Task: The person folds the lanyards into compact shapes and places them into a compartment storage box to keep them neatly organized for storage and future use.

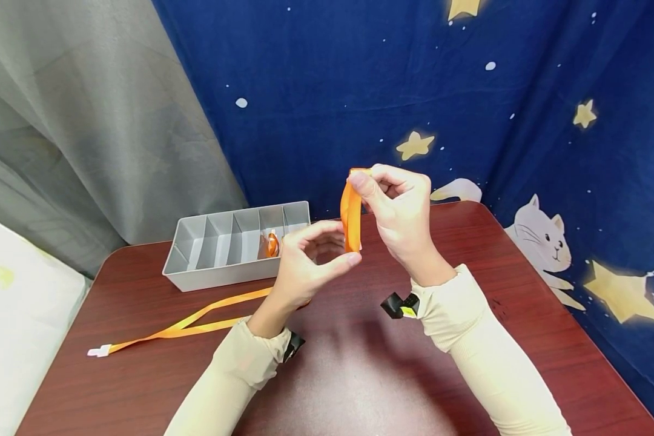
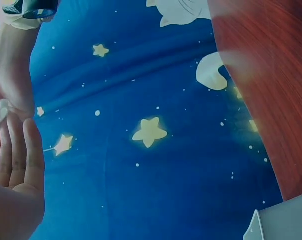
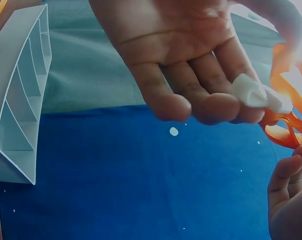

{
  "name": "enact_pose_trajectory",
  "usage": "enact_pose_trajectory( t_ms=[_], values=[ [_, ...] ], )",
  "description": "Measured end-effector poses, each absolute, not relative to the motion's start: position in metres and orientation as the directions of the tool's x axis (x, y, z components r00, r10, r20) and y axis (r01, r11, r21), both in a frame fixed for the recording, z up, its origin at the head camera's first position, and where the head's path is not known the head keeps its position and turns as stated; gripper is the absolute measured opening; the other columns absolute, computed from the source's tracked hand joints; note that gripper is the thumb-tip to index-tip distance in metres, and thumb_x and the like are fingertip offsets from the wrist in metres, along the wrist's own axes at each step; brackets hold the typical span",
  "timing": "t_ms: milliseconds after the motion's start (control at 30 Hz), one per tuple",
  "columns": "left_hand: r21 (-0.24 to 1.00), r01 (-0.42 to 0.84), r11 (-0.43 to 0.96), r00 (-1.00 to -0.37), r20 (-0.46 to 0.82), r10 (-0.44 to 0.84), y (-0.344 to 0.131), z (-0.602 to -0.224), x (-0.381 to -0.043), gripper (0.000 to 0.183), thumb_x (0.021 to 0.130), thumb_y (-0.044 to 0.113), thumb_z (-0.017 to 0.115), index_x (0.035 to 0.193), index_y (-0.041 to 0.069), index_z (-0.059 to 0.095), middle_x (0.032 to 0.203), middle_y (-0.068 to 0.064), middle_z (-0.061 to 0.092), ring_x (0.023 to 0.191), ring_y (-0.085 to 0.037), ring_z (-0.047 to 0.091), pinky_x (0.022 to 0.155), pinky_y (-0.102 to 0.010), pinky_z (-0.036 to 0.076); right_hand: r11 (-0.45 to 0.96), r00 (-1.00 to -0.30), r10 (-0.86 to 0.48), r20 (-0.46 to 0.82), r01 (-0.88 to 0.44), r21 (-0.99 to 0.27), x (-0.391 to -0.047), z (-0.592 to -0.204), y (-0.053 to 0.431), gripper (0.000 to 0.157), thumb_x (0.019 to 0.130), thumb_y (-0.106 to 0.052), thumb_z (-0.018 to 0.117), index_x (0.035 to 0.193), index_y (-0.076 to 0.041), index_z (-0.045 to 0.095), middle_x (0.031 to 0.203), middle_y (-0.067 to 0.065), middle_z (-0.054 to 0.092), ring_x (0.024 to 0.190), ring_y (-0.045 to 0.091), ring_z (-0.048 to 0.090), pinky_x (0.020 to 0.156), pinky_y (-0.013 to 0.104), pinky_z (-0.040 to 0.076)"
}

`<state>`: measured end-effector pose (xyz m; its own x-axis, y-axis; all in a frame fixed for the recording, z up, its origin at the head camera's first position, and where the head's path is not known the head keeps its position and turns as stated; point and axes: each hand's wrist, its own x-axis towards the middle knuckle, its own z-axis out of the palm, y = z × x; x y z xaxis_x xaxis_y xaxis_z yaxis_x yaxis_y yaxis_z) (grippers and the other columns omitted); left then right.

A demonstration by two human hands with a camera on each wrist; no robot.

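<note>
A folded orange lanyard (image 1: 351, 218) hangs upright between the two hands above the table. My right hand (image 1: 403, 209) pinches its top end between thumb and fingers. Lower down, my left hand (image 1: 313, 260) holds the bottom end, thumb in front and fingers behind, the other fingers fairly straight. The right wrist view has the lanyard's white clip (image 3: 253, 92) lying at the fingertips of the left hand (image 3: 183, 65), beside the orange folds (image 3: 285, 135). In the left wrist view only part of the clip (image 2: 0, 116) shows at the edge.
A second orange lanyard (image 1: 196, 327) with a white clip (image 1: 99, 351) lies on the dark red table (image 1: 338, 387), partly behind the left arm. At the back stands a grey compartment box (image 1: 218, 280), with an orange item (image 1: 272, 245) in one compartment. Curtains (image 1: 327, 109) hang behind.
</note>
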<state>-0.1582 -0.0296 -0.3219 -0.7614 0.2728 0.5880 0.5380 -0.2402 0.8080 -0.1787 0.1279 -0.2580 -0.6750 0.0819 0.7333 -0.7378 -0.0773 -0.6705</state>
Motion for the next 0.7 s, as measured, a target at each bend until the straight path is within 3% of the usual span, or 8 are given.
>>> enact_pose_trajectory(
  t_ms=[133, 333, 533, 700],
  values=[
    [0.803, 0.561, -0.202, -0.753, 0.596, 0.279, -0.028, -0.323, -0.158, 0.035, 0.075, -0.010, 0.077, 0.108, -0.009, 0.066, 0.090, -0.016, 0.072, 0.082, -0.020, 0.070, 0.077, -0.038, 0.059, -0.077, -0.675, 0.081, 0.733, -0.738, -0.671, -0.179, -0.258, 0.128, 0.017, 0.088, 0.001, 0.071, 0.075, 0.010, 0.067, 0.057, 0.009, 0.050, 0.048, 0.015, 0.043, 0.045, 0.024, 0.035],
    [0.807, 0.544, -0.227, -0.759, 0.590, 0.275, -0.026, -0.326, -0.158, 0.031, 0.078, -0.013, 0.075, 0.107, -0.012, 0.065, 0.089, -0.026, 0.069, 0.076, -0.017, 0.071, 0.075, -0.036, 0.059, -0.070, -0.675, 0.070, 0.734, -0.738, -0.672, -0.179, -0.258, 0.129, 0.017, 0.088, 0.000, 0.072, 0.075, 0.010, 0.067, 0.057, 0.016, 0.049, 0.048, 0.015, 0.044, 0.045, 0.024, 0.036],
    [0.820, 0.516, -0.246, -0.780, 0.569, 0.261, -0.027, -0.325, -0.158, 0.028, 0.079, -0.012, 0.075, 0.105, -0.011, 0.066, 0.088, -0.023, 0.069, 0.076, -0.017, 0.070, 0.075, -0.034, 0.059, -0.070, -0.679, 0.042, 0.733, -0.734, -0.675, -0.177, -0.254, 0.133, 0.016, 0.089, 0.001, 0.071, 0.077, 0.010, 0.068, 0.057, 0.015, 0.049, 0.048, 0.016, 0.042, 0.044, 0.024, 0.034],
    [0.823, 0.510, -0.248, -0.791, 0.563, 0.241, -0.028, -0.326, -0.160, 0.027, 0.079, -0.010, 0.077, 0.104, -0.012, 0.066, 0.087, -0.014, 0.070, 0.077, -0.017, 0.068, 0.074, -0.032, 0.059, -0.050, -0.681, 0.019, 0.732, -0.732, -0.679, -0.174, -0.251, 0.139, 0.016, 0.089, 0.000, 0.072, 0.076, 0.010, 0.068, 0.057, 0.006, 0.049, 0.048, 0.016, 0.041, 0.044, 0.025, 0.033]
  ],
)
